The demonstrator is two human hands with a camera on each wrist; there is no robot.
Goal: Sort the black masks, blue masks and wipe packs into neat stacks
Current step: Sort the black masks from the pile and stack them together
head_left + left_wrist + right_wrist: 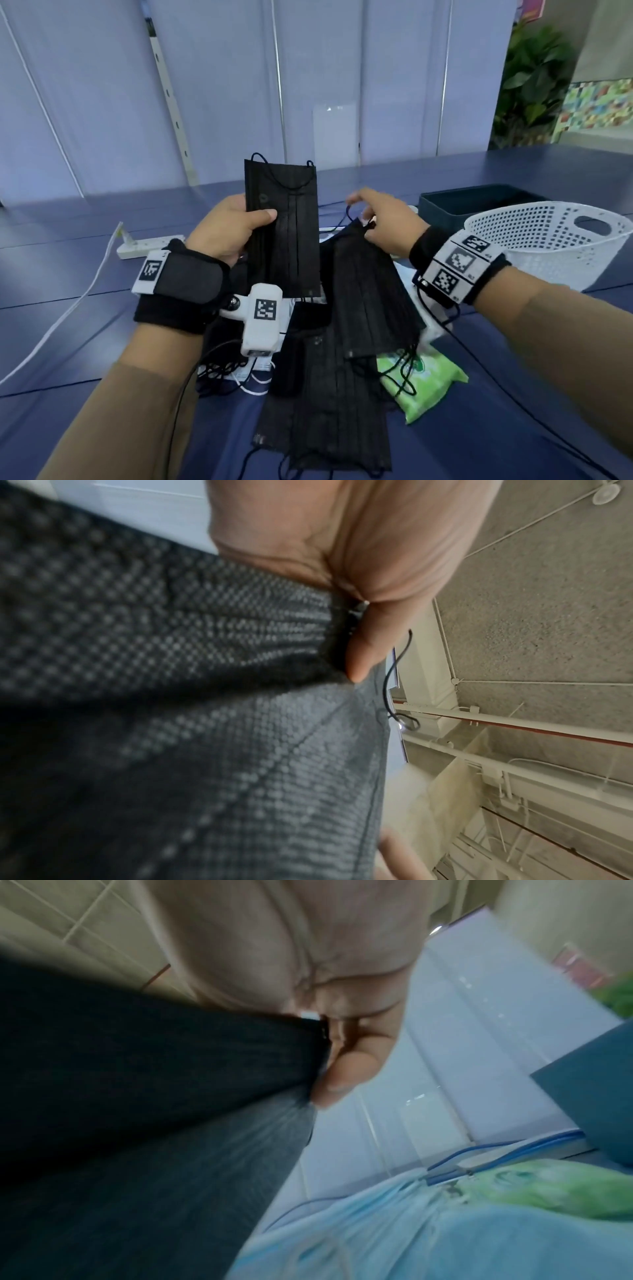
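My left hand (236,226) holds a black mask (284,233) upright above the pile, thumb across its front; the left wrist view shows the same black mask (171,696) pinched at its edge by my left hand (356,631). My right hand (380,219) pinches the top corner of a second black mask (373,301) and lifts it off the heap; in the right wrist view that black mask (154,1096) hangs from my right hand (339,1069). More black masks (329,411) lie on the table. A green wipe pack (428,383) lies to their right, and blue masks (411,1231) lie beneath.
A white perforated basket (561,240) stands at the right, with a dark box (479,202) behind it. A white power strip (144,245) and its cable lie at the left. The surface is a blue table (513,428).
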